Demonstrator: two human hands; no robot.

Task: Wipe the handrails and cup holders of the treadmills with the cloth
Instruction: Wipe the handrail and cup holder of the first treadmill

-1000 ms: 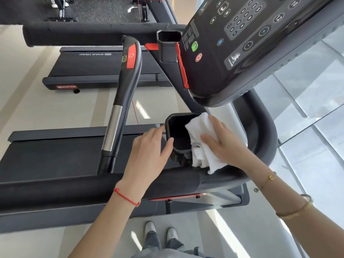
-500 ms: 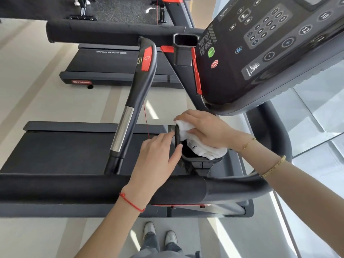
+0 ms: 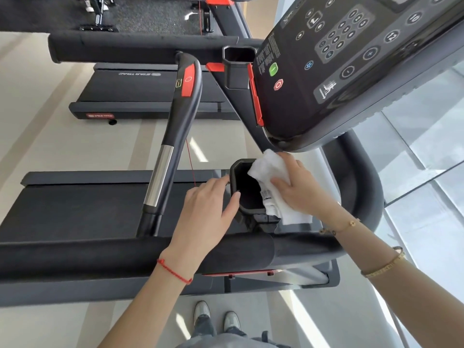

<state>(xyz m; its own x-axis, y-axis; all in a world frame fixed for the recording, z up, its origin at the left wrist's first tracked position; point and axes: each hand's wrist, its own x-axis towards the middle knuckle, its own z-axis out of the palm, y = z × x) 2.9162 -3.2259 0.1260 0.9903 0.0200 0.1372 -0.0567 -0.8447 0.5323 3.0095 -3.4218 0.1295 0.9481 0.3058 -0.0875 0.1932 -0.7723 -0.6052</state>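
View: looking down from the person's head at a treadmill's front end, shoes on the floor below.
Cup holder: a black, open-topped pocket just under the console, beside the padded handrail that runs across the foreground.
Cloth: white, folded, draped over the holder's right rim with one corner dipping inside and the rest hanging down the outer wall.
Right hand: fingers laid fairly flat, pressing the cloth onto the rim (a flat palm likely spreads the wipe over more surface); its grip is relaxed, not clenched.
Left hand: grasping the holder's left wall, thumb on the inner edge and fingers outside, probably to steady it against the rubbing.
Stage: rim being wiped, by my reading; the second holder farther along is untouched by either hand.
Writing: "STAR TRAC" printed on the next treadmill, seen upside down; console small print is unreadable.
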